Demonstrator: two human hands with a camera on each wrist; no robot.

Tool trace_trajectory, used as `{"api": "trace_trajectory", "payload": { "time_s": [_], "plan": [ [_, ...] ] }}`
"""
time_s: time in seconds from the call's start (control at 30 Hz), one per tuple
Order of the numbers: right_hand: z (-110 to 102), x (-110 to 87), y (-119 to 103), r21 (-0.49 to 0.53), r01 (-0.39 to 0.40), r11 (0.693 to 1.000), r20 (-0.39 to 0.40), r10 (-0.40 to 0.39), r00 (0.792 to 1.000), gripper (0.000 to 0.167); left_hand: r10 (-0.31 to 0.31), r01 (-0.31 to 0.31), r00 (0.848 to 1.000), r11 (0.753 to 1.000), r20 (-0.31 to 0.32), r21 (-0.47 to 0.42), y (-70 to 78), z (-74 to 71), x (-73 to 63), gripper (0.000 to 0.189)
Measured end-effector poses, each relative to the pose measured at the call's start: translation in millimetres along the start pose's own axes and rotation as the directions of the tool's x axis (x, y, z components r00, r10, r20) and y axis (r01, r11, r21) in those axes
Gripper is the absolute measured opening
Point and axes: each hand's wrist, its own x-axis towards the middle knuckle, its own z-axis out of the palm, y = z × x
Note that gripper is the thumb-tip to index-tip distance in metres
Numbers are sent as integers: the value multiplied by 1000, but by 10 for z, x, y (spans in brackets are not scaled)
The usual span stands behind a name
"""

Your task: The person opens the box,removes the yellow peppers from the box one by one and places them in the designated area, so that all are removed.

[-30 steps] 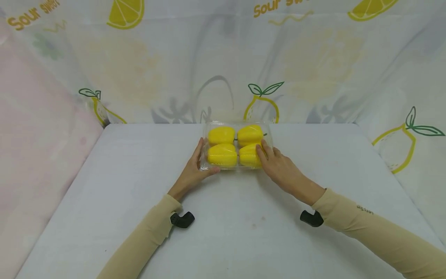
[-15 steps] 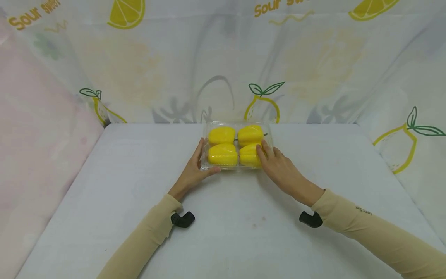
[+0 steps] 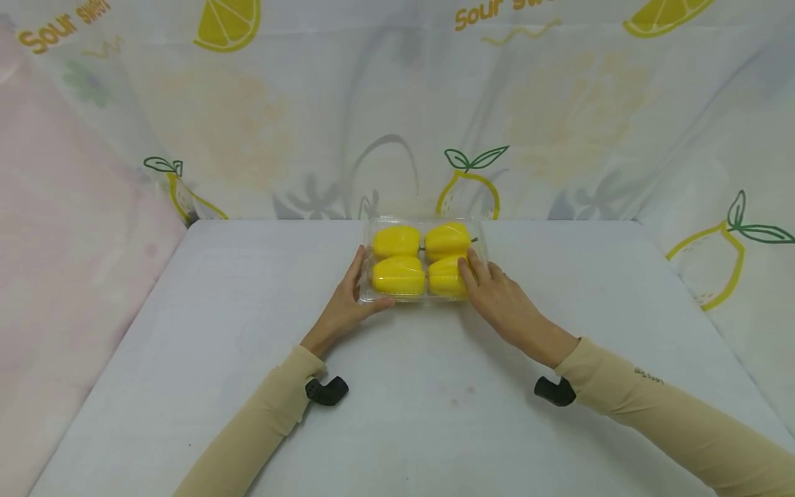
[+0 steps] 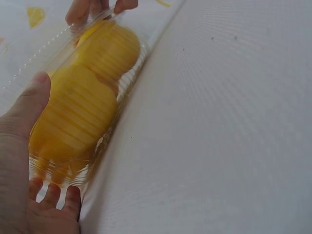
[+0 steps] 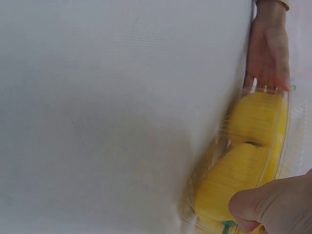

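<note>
Both hands on the box here! The clear plastic container (image 3: 411, 299) sits flat at the middle of the bench's far edge, well apart from both far corners, right between the two hands. The left hand (image 3: 340, 307) has its left end, thumb along the near wall, fingertips wrapped at the end wall, holding on. Over at the other end, the right hand (image 3: 506, 310) grips the near right corner, thumb bent against the plastic; just where each of its other fingers lies, I cannot tell.

And inside, count them: four yellow bell peppers, two rows of two! Far left pepper (image 3: 396, 241), far right pepper (image 3: 447, 239) with its green stem (image 3: 474, 239) pointing right, near left pepper (image 3: 399, 276), and near right pepper (image 3: 442, 279), partly covered by the right hand. They're packed close, rows side by side, all under clear plastic; whether the lid is latched, I cannot tell.

One container, four peppers, two hands, two beige sleeves (image 3: 248, 428), all over a white-covered bench (image 3: 397, 428), with a lemon-print cloth (image 3: 397, 90) hanging behind the far edge.
</note>
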Motion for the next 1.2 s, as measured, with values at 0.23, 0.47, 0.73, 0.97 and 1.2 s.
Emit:
{"api": "trace_trajectory", "payload": {
  "time_s": [0.23,0.47,0.73,0.97,1.2],
  "plan": [
    [17,-3,28,7,1,1000,-8,-1,1000,59,-6,6,1000,1000,-1,12,-3,2,6,112],
    [31,-20,64,18,10,1000,-41,-10,999,58,-5,5,1000,1000,9,15,16,-7,4,109],
    [25,-39,66,29,13,999,-51,-12,999,56,-13,13,1000,1000,12,9,36,-10,-1,113],
    [12,-64,103,63,2,998,-49,1,999,57,4,-2,999,1000,41,-28,286,-32,-103,104],
    [-2,-64,140,92,-16,996,-19,18,1000,70,128,-119,990,982,58,-145,47,-56,-19,92]
  ]
}}
